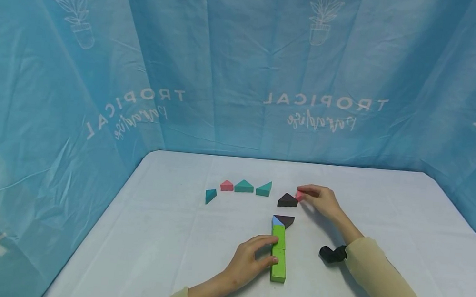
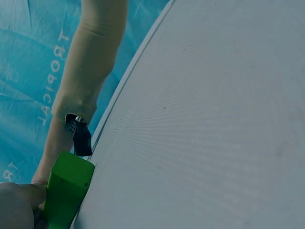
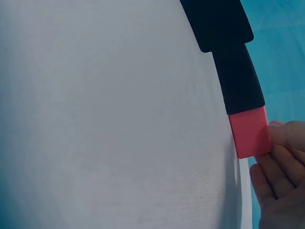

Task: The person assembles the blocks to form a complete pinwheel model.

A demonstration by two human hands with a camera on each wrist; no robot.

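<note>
My right hand (image 1: 321, 202) pinches a pink triangular block (image 1: 299, 196) between thumb and fingers. In the right wrist view this pink block touches the end of a black block (image 3: 238, 78). My left hand (image 1: 246, 259) rests its fingertips on two green blocks (image 1: 278, 267) laid end to end, with the thumb at the lower one. A blue triangular block (image 1: 277, 221) and a dark triangular block (image 1: 286, 220) lie at the far end of the green pair. In the left wrist view one green block (image 2: 69, 186) stands beside the thumb.
Several triangular blocks form an arc towards the back of the white table (image 1: 162, 217): teal (image 1: 210, 195), pink (image 1: 226, 185), teal (image 1: 244, 186) and teal (image 1: 263, 189). A blue printed curtain (image 1: 237, 62) hangs behind the table and at its sides.
</note>
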